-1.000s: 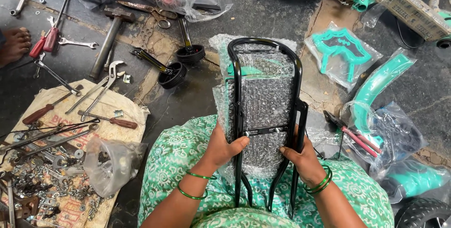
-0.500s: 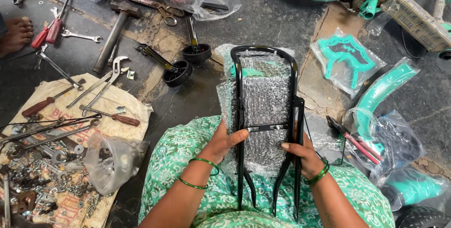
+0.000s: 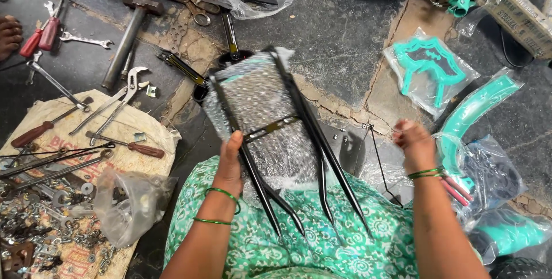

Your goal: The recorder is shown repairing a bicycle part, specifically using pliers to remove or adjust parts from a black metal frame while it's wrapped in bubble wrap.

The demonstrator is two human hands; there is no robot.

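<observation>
A black metal carrier rack (image 3: 299,112) with long thin legs, backed by bubble wrap (image 3: 261,106), rests tilted over my lap in green patterned cloth. My left hand (image 3: 231,161) grips the rack's left rail beside the cross bar. My right hand (image 3: 413,141) is off the rack to the right, fingers curled in a loose fist with nothing seen in it, near a teal mudguard (image 3: 474,109) in clear plastic.
Hammer (image 3: 127,31), pliers (image 3: 118,100), screwdrivers (image 3: 123,145) and spanners lie on the floor and a sack (image 3: 144,126) at left. A plastic bag (image 3: 129,201) and several nuts sit bottom left. Bagged teal parts (image 3: 428,66) are at right. Another person's foot (image 3: 8,34) shows far left.
My right hand has let go of the rack and moved out to the right. The rack has tilted, its top swinging left, held by my left hand alone.
</observation>
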